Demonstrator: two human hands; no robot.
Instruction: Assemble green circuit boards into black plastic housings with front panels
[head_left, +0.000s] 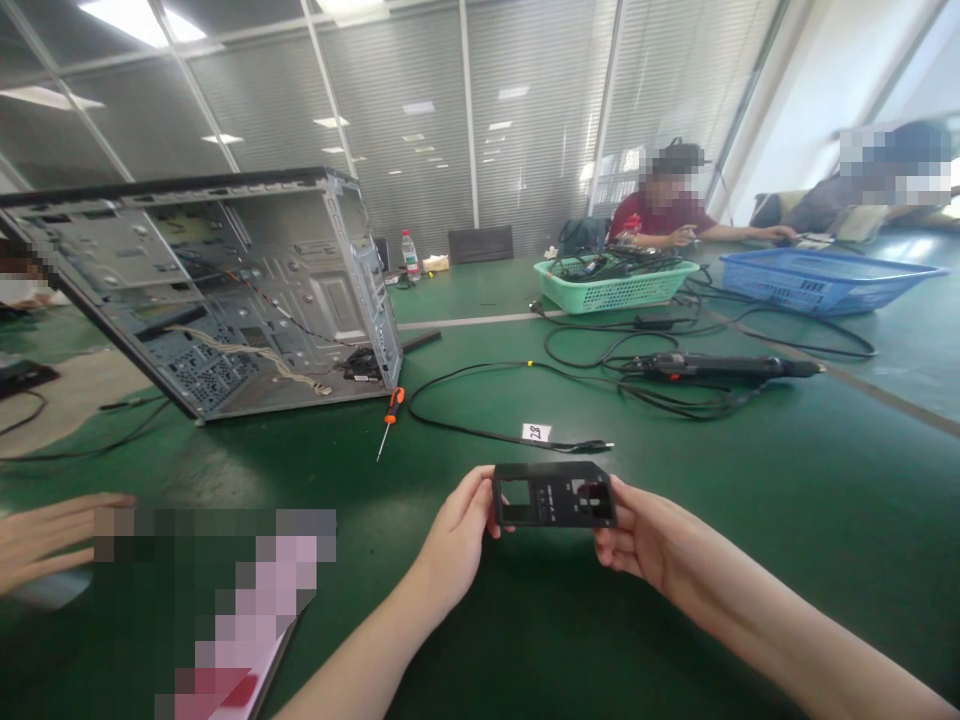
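A black rectangular housing with a square window at its left and cut-outs at its right is held up over the green table. My left hand is closed on its left end, and my right hand grips the right end. Small white print, too fine to read, marks its face. Just beyond it lie a cable plug and a white paper label marked 28. An orange-handled screwdriver rests further left, beside the open computer case.
The open metal computer case stands at the left. A black electric screwdriver with a coiled cable lies at the right, before a green basket of cables and a blue basket. Another person's hand is at the left edge; two people sit behind.
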